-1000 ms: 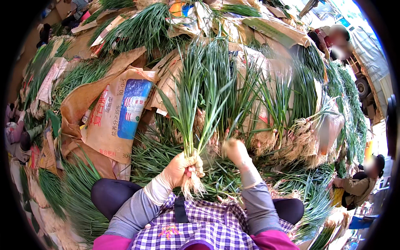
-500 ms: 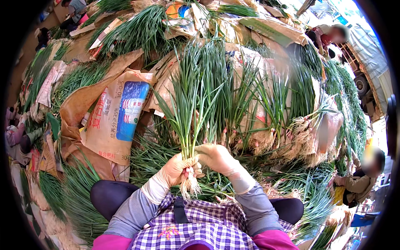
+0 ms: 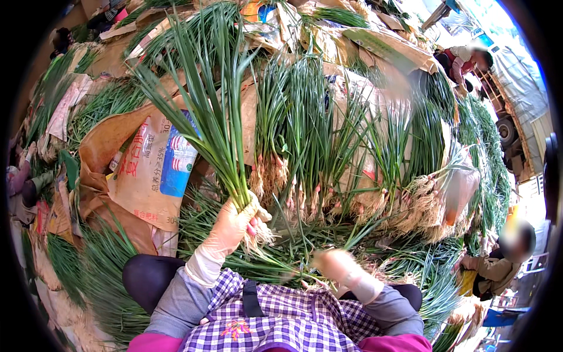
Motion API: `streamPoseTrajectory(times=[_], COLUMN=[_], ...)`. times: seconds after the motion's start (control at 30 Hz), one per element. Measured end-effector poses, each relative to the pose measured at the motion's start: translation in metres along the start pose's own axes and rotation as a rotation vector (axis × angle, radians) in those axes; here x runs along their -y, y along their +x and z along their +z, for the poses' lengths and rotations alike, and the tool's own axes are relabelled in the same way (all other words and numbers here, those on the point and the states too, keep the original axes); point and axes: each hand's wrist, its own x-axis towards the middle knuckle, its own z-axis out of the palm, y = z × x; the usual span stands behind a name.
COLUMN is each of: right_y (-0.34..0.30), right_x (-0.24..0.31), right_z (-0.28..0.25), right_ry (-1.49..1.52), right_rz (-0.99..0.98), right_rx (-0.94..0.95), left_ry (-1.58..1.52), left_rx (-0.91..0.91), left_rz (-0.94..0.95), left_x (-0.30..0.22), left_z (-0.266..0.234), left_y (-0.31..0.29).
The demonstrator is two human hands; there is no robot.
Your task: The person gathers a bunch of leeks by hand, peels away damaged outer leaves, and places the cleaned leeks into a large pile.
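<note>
Gloved in pale rubber, my left hand (image 3: 233, 222) is closed around a bunch of spring onions (image 3: 217, 123), just above the pink bulbs and pale roots. Their long green leaves fan upward and lean to the left. My right hand (image 3: 339, 265), also gloved, is apart from the bunch, low on the right over the loose spring onions (image 3: 287, 255) in front of my lap. Motion smears its fingers, so their grip does not show. Beyond my hands, a row of sorted spring onions (image 3: 346, 126) lies with roots toward me.
A brown printed sack (image 3: 146, 176) lies at the left, with a heap of green leaves (image 3: 111, 287) nearer me. More bunches cover sacks at the far side. Other people work around the edges, one at the right (image 3: 498, 270). A truck wheel (image 3: 506, 130) shows beyond.
My left hand has shifted left and up with the bunch, which now tilts left and looks fuller. My right hand has let go of the stems and moved down to the right.
</note>
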Motion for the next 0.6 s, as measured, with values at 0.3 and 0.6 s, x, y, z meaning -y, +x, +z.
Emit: streamPoseTrajectory(times=[0.3,0.6], right_y=[0.155,0.093], right_x=[0.054,-0.054], right_z=[-0.09,-0.121], right_ry=[0.314,1.505], right_rz=[0.4,-0.073], right_rx=[-0.556,-0.848], left_ry=[-0.317,-0.366], left_rx=[0.097,0.148], left_rz=[-0.36,-0.24], left_x=[0.033,0.017], left_z=[-0.004,0.0], left_y=[0.01,0.0])
